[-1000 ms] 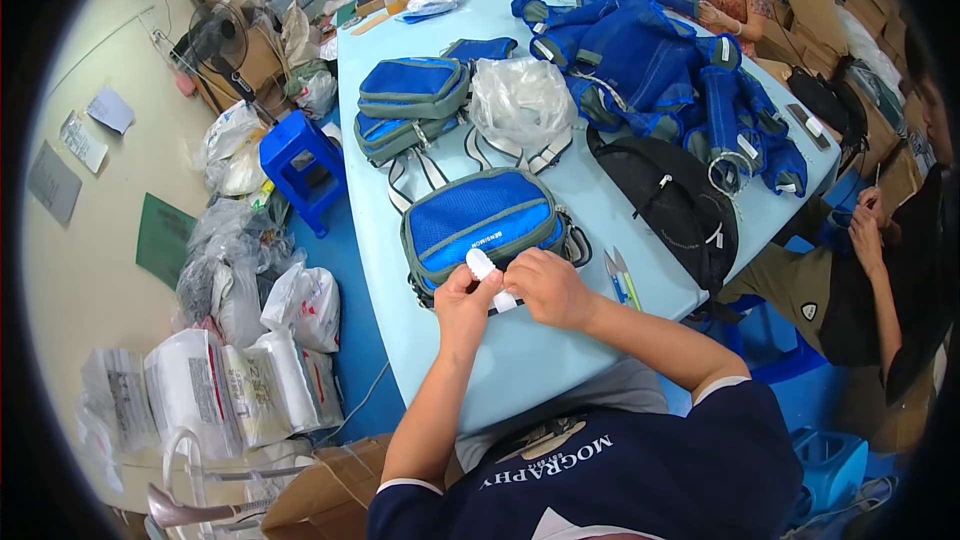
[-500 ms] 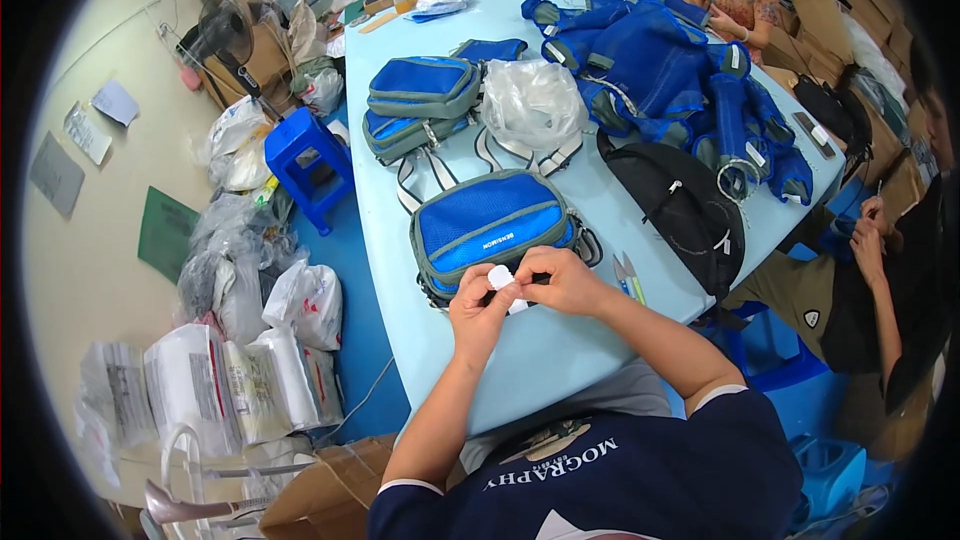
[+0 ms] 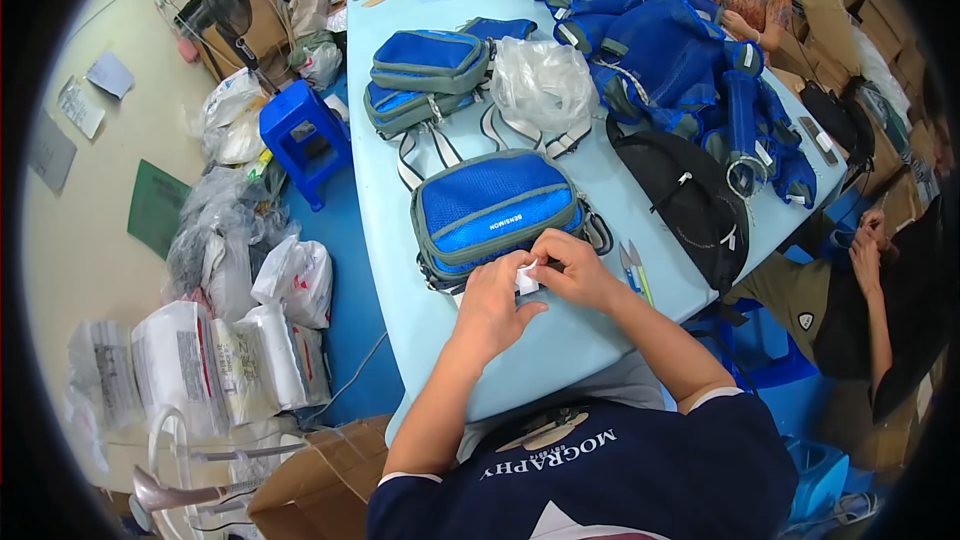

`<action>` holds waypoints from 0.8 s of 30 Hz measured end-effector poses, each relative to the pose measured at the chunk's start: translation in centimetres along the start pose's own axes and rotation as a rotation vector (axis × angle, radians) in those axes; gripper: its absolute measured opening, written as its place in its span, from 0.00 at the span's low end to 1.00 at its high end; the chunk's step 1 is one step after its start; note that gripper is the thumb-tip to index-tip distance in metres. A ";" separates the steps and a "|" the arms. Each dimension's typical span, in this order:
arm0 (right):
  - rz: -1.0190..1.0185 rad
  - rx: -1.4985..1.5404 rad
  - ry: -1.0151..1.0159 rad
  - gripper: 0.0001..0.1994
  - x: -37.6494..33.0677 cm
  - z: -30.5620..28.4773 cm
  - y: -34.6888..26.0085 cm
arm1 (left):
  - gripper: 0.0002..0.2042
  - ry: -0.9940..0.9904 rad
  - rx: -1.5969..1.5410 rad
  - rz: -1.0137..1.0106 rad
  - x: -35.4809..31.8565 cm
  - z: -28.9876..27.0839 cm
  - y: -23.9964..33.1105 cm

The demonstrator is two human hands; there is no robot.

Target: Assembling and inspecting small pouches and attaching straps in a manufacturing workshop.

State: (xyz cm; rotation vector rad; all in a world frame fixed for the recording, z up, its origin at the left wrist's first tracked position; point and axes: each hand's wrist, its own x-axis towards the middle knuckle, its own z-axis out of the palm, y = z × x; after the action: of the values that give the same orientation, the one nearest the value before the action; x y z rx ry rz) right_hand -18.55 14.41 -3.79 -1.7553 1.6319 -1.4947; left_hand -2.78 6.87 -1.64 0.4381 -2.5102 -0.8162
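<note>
Both my hands are at the near edge of a blue and grey zippered bag (image 3: 495, 202) lying on the table. A small white tag (image 3: 527, 279) sits between them. My left hand (image 3: 492, 302) has its fingertips closed at the tag, with the thumb sticking out toward the right. My right hand (image 3: 572, 268) pinches the tag from the other side. Whether the tag is attached to the bag cannot be made out, since my fingers cover that part. Striped grey and white straps (image 3: 520, 127) run from the bag's far side.
More blue and grey bags (image 3: 425, 65) stand farther back beside a clear plastic bag (image 3: 542, 83). A black bag (image 3: 690, 202) and thread snips (image 3: 634, 268) lie to the right, before a heap of blue mesh pieces (image 3: 670, 50). Two co-workers sit along the right side.
My left hand has turned over, its back now more upward and its thumb apart. The tag has shifted slightly right, and my right hand has moved right with it.
</note>
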 end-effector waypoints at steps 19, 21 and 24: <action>0.285 0.270 -0.116 0.06 0.5 -0.3 0.0 | 0.19 0.038 0.135 -0.027 0.0 0.1 -2.9; 0.327 0.261 -0.159 0.07 0.8 -0.3 -0.5 | 0.19 0.015 0.163 -0.014 -0.2 0.3 -3.1; 0.378 0.226 -0.223 0.09 0.8 -0.3 -0.6 | 0.19 0.079 0.188 0.027 -0.4 0.5 -3.3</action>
State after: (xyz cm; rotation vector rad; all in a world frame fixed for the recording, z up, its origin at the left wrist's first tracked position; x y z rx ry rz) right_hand -18.66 13.97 -2.82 -1.3468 1.5105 -1.2075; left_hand -2.18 4.77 -4.13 0.4878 -2.5223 -0.5441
